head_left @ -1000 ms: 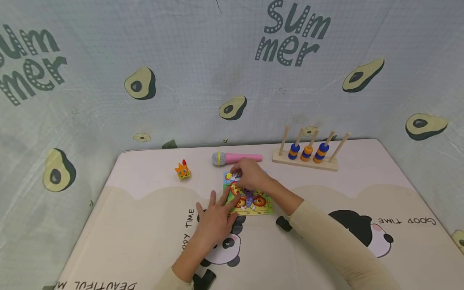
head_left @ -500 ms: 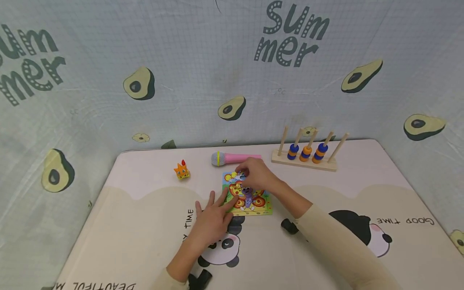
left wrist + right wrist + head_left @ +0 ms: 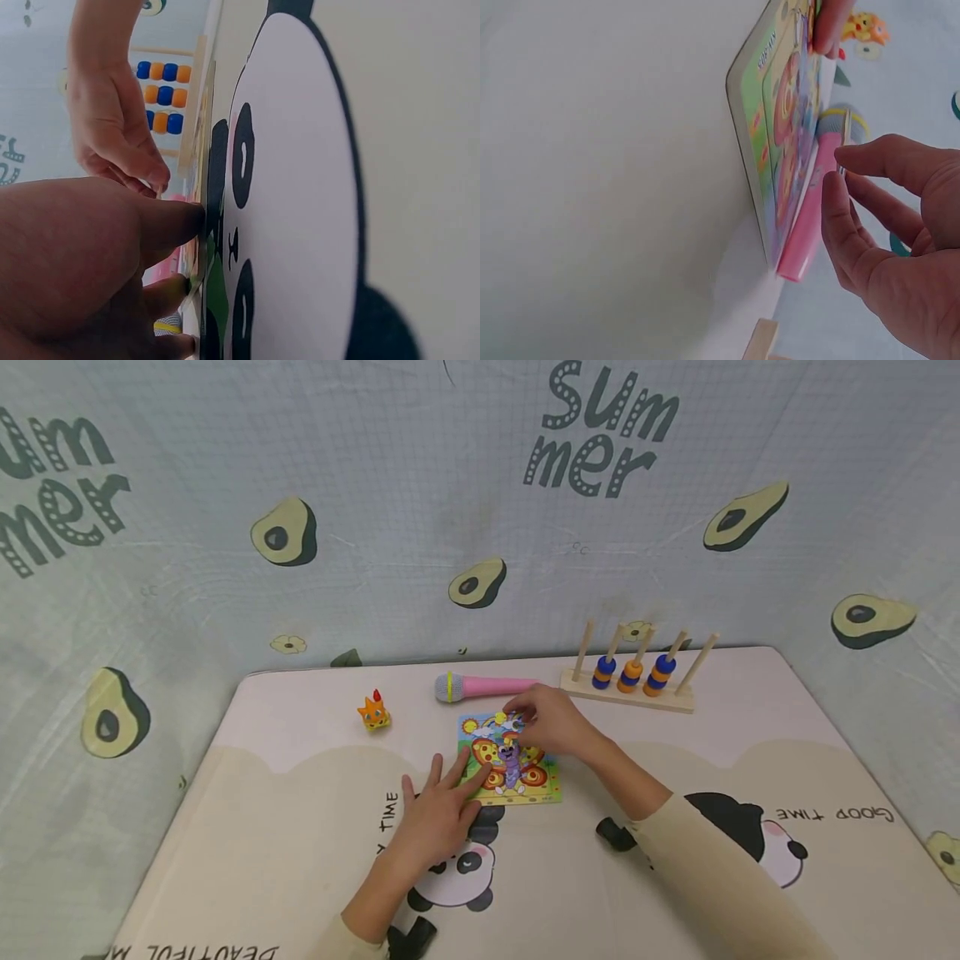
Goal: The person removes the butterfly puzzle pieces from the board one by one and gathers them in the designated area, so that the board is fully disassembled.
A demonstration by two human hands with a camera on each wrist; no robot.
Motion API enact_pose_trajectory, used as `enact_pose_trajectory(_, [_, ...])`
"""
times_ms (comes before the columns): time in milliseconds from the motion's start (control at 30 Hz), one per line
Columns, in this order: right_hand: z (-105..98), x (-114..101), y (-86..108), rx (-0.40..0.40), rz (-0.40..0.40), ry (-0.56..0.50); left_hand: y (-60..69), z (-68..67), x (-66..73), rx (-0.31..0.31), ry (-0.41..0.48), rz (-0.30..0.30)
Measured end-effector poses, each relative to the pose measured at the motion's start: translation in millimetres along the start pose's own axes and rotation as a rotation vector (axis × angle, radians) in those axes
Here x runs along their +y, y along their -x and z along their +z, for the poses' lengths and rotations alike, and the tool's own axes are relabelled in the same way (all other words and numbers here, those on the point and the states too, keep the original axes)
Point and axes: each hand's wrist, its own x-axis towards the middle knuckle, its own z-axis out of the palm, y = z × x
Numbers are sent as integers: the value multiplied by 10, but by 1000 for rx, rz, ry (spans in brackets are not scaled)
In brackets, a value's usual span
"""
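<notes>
A colourful butterfly jigsaw puzzle board (image 3: 534,794) lies flat on the table. My left hand (image 3: 433,820) has its fingers spread, with fingertips resting on the board's left side. Over the board's upper right part, my right hand (image 3: 555,720) pinches a thin puzzle piece (image 3: 847,129) between thumb and fingers. That piece is seen edge-on in the right wrist view, raised above the board, and its picture is mostly hidden by the fingers. A sun and part of a rainbow show on the board's upper left.
A pink toy microphone (image 3: 487,687) lies just behind the board. An orange toy figure (image 3: 374,713) stands to the left. At the back right is a wooden peg rack (image 3: 630,695) with blue and orange beads. A patterned cloth (image 3: 390,527) hangs behind the table.
My right hand has moved rightward across the top of the board with the puzzle piece, uncovering more of the butterfly and sky. My left hand stays on the board's left side.
</notes>
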Motion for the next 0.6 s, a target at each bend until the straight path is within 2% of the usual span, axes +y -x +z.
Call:
enact_pose_trajectory(200, [-107, 65, 93, 14, 14, -24, 5, 14, -2, -4, -11, -5])
enact_pose_trajectory(600, [-249, 272, 224, 15, 56, 2, 8, 17, -1, -7, -5, -14])
